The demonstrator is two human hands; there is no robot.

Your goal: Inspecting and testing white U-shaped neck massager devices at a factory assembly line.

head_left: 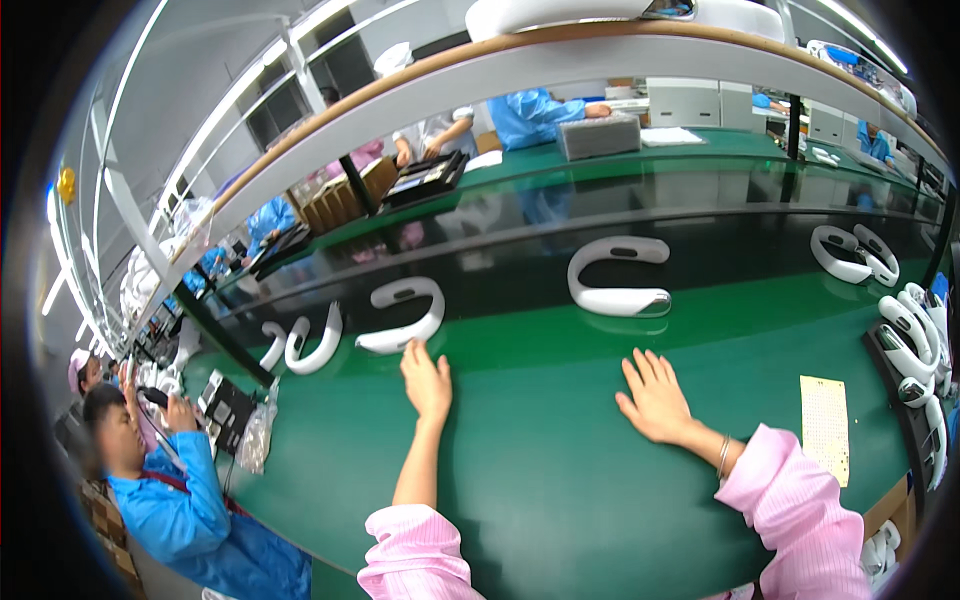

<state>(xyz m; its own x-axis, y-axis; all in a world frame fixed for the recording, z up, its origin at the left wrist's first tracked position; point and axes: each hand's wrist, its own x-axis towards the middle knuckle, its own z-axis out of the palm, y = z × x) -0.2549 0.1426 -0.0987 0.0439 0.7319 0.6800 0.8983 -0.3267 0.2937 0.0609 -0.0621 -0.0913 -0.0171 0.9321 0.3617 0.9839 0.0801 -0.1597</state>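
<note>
My left hand (428, 388) reaches over the green table with its fingers stretched out. Its fingertips are at the near edge of a white C-shaped neckband device (432, 315); whether they touch it I cannot tell. Palm down, my right hand (657, 400) lies over the table with its fingers spread and nothing in it. Beyond it, apart from the fingers, rests a second white C-shaped neckband device (590, 290) with a shiny silvery end. Both devices lie on the dark strip along the table's far side, their openings facing right.
More white neckbands lie at the left (328, 345) and far right (840, 265). A black tray (885, 365) of neckbands stands at the right edge, near a yellow printed sheet (824, 430). A co-worker in blue (190, 510) sits at left. A shelf (600, 60) spans overhead.
</note>
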